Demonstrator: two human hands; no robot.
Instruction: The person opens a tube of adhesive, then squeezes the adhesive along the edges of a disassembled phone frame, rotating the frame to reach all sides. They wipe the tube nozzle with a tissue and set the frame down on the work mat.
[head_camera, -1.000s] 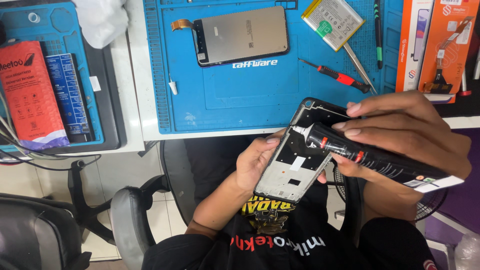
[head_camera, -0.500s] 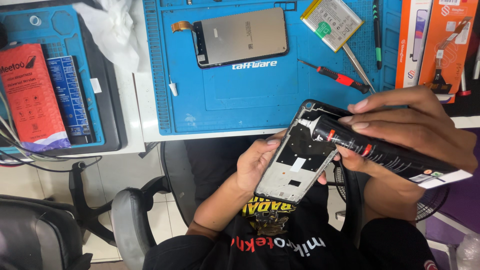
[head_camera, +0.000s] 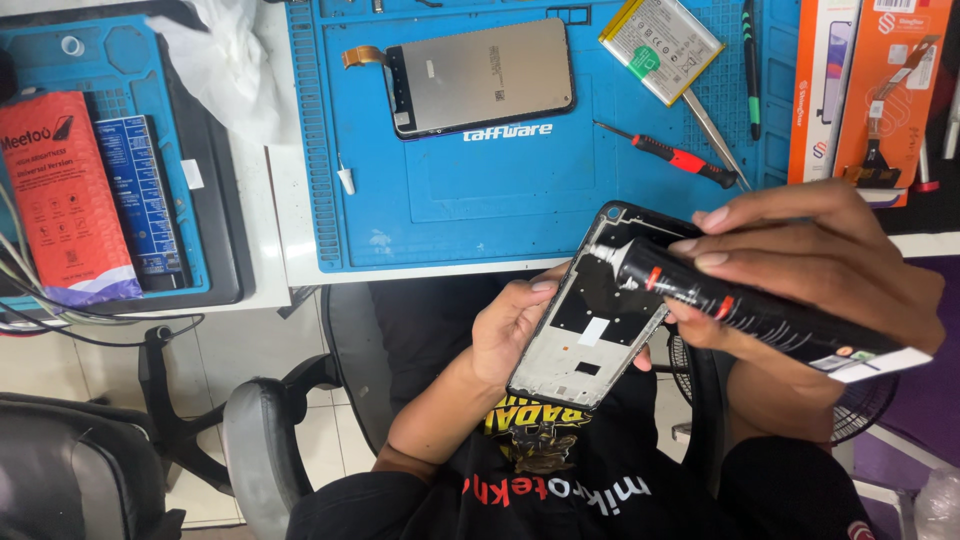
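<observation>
My left hand (head_camera: 508, 325) holds a bare phone frame (head_camera: 590, 330) from its left edge, tilted over my lap below the table edge. My right hand (head_camera: 810, 265) grips a black glue tube (head_camera: 745, 310) with red bands. The tube's pale nozzle rests at the upper left part of the frame. On the blue work mat (head_camera: 500, 200) above lie a detached phone screen (head_camera: 480, 78) face down with its flex cable, a phone battery (head_camera: 660, 48), a red-handled screwdriver (head_camera: 675, 158) and metal tweezers (head_camera: 715, 140).
Orange boxes (head_camera: 870, 85) stand at the right of the mat. A second blue mat (head_camera: 130, 190) at left carries a red packet (head_camera: 65, 195) and a white tissue (head_camera: 225, 65). Cables hang off the table's left edge. Office chairs (head_camera: 250, 440) stand below.
The tube's nozzle has slid slightly up and left along the frame's top portion. The left hand keeps the frame in about the same place.
</observation>
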